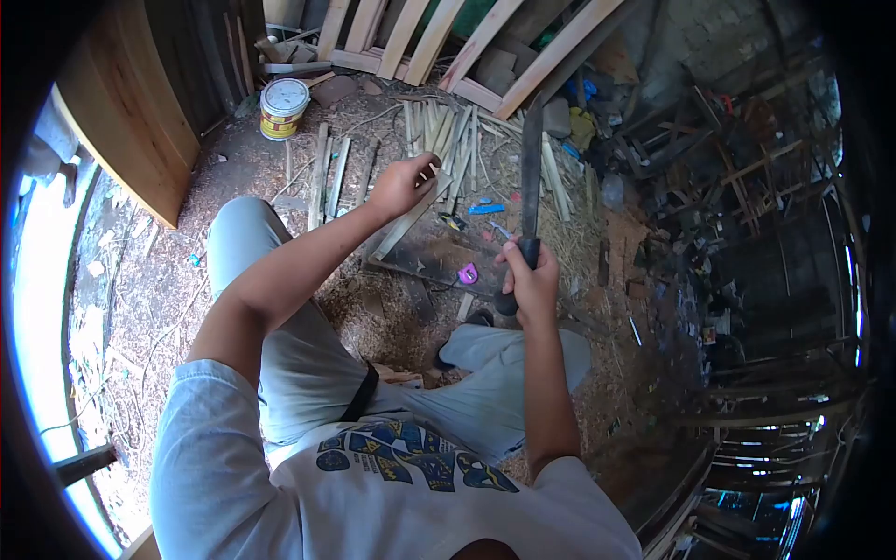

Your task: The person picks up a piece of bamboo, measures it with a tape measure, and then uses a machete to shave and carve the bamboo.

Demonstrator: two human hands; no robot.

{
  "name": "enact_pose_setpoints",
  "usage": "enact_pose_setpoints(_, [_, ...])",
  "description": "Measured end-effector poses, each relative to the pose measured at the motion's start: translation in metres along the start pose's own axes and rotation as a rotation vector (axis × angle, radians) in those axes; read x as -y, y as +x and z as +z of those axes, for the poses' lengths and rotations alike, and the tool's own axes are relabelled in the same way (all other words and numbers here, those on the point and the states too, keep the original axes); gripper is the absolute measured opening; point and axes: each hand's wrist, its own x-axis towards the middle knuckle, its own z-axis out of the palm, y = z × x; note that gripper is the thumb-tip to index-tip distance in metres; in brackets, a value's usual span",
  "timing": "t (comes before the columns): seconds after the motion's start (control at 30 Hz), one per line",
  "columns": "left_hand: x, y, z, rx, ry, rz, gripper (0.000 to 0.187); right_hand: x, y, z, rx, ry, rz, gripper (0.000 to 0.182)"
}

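Note:
My left hand is closed, its fingers curled at the top end of a pale wooden strip. This strip slants down to the left, its lower end at a dark wooden board on the ground. In my right hand is a machete, gripped by its black handle with the long dark blade pointing up and away from me. A pink tape measure lies on the board between my hands. Just beyond it are a blue object and a small yellow-and-black tool.
Several split strips lie in a loose pile ahead. A white-and-yellow bucket stands at the far left, near a wooden panel. Slatted wooden frames lean at the back. Scrap wood clutters the right side. Shavings cover the ground.

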Motion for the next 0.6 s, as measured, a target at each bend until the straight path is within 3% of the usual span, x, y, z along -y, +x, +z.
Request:
enact_pose_setpoints(0.13, [0.014,0.002,-0.002,-0.055,0.047,-0.048,0.015,-0.004,0.043,0.005,0.094,-0.002,-0.040,0.016])
enact_pose_setpoints(0.33, [0.025,0.002,0.004,-0.043,0.021,-0.051,0.015,-0.045,0.062,0.026,0.120,0.050,0.078,0.016])
enact_pose_setpoints(0.5, [0.024,0.009,0.012,-0.037,-0.054,-0.054,0.017,-0.072,0.067,0.031,0.108,0.133,0.161,0.030])
enact_pose_setpoints(0.6, [0.022,0.013,0.018,-0.051,-0.063,-0.036,0.016,-0.080,0.071,0.033,0.124,0.090,0.095,0.034])
